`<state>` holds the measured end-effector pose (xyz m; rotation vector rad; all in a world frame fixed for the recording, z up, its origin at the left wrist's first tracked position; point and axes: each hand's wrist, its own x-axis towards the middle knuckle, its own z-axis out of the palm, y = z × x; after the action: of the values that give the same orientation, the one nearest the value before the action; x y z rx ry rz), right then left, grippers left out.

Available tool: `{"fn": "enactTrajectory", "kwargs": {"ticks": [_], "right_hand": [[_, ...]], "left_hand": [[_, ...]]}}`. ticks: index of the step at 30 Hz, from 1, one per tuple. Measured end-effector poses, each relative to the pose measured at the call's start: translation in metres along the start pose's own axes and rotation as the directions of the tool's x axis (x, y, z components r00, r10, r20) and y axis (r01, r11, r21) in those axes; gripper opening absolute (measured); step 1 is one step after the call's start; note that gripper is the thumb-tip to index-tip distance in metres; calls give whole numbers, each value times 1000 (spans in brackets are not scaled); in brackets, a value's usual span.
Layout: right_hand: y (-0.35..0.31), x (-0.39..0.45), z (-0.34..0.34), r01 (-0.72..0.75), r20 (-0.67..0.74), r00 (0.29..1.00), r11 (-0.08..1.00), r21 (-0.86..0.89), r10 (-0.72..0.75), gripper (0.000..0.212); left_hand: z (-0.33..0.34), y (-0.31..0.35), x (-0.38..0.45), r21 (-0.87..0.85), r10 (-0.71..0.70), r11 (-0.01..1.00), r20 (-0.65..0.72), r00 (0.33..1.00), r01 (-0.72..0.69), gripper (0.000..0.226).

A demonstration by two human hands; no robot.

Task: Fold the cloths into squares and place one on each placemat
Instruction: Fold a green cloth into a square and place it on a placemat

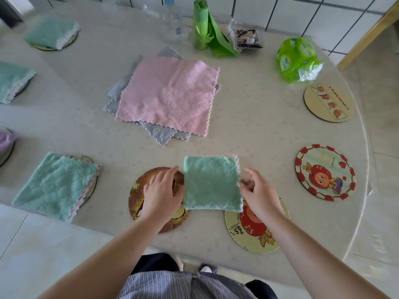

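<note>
While both hands' fingers pinch a folded green cloth [211, 183], pale round table [248, 117], white tiled wall [280, 9]

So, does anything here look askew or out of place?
The folded green cloth held by both hands lies between the brown placemat and the yellow placemat, centred on neither. Nothing looks spilled or damaged.
</note>
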<state>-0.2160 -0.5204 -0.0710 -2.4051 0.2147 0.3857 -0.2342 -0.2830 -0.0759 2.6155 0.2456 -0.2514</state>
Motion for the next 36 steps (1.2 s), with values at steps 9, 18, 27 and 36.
{"fn": "enactTrajectory", "kwargs": {"ticks": [9,18,27,36], "right_hand": [[-20,-1,8,-69,75,995,986,153,58,42],[-67,-47,41,-128,214,976,883,452,32,19],[-83,-62,89,-43,235,971,947,317,-34,36],[-87,-65,95,76,130,988,994,75,-85,41]], "left_hand": [[0,16,9,-439,-73,886,188,980,150,30],[-56,-33,-14,-665,-102,731,112,988,151,35],[-64,-89,-25,-533,-5,843,110,994,63,42],[-58,-104,-9,-343,65,939,166,984,-4,32]]}}
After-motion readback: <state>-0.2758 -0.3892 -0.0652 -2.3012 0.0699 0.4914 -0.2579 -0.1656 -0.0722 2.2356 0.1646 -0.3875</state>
